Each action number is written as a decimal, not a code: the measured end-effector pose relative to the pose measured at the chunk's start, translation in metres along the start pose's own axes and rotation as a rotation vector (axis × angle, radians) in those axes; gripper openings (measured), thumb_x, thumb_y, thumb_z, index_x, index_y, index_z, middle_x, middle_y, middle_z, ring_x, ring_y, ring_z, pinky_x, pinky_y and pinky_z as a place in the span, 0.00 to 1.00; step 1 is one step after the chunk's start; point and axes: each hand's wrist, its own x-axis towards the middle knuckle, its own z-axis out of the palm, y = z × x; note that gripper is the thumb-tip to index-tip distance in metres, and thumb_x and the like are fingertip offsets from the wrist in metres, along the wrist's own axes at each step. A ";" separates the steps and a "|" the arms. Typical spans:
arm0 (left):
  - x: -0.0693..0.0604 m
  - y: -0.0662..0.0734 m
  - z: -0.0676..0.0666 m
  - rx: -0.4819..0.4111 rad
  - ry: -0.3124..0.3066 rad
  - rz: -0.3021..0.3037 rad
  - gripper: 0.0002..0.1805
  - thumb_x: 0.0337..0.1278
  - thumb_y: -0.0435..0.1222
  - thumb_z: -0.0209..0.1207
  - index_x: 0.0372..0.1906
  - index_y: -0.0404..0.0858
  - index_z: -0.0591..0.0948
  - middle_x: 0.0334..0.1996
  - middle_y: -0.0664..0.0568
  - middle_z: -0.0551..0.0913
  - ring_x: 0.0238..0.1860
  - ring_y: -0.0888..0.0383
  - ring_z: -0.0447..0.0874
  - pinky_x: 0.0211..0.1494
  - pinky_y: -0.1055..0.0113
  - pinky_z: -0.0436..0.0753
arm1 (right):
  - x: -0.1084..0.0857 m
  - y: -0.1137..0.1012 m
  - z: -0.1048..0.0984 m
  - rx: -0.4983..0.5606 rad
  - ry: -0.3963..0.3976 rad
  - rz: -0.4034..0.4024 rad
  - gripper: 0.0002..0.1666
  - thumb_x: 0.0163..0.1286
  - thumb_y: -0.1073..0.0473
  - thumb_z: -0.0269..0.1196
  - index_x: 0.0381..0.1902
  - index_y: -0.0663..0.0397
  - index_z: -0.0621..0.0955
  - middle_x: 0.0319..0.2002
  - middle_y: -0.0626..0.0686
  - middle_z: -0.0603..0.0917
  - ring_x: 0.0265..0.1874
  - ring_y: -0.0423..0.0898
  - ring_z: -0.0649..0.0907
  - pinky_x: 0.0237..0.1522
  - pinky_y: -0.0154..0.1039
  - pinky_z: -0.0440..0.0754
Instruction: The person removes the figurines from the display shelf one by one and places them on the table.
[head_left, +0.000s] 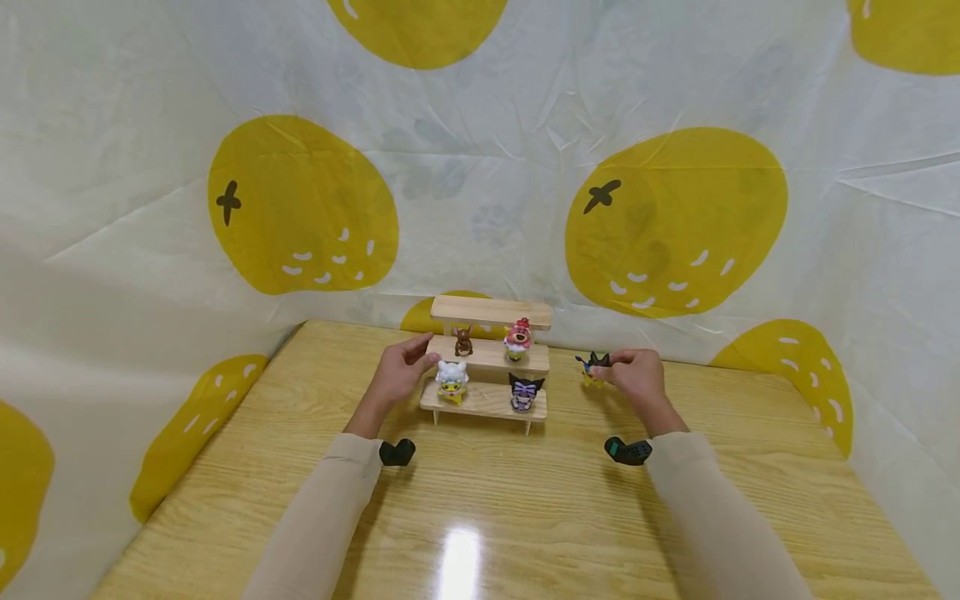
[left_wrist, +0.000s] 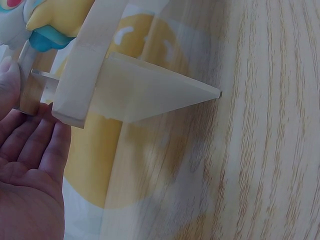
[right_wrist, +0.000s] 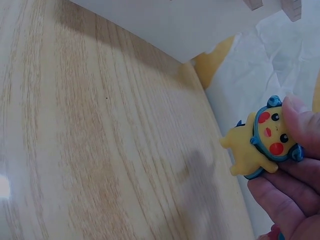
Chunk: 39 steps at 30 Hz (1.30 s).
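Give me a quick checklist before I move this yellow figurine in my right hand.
Right hand pinching the yellow figurine: ok.
Yellow figurine on the wooden stand: not ok, held right of it.
Wooden stand upright on the table: ok.
Brown figurine and pink figurine upright on middle shelf: ok.
White-capped figurine and purple figurine upright on bottom shelf: ok.
Left hand holding the stand firmly: cannot tell how firmly.

Forearms (head_left: 322, 512) forward, right grip (head_left: 639, 379) pinched
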 end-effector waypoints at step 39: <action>0.000 0.001 0.000 -0.005 0.005 -0.007 0.30 0.76 0.38 0.60 0.77 0.33 0.70 0.73 0.36 0.74 0.73 0.41 0.76 0.73 0.47 0.78 | 0.002 0.008 0.006 0.008 -0.026 0.037 0.23 0.64 0.54 0.77 0.48 0.66 0.88 0.54 0.64 0.86 0.47 0.51 0.78 0.38 0.32 0.78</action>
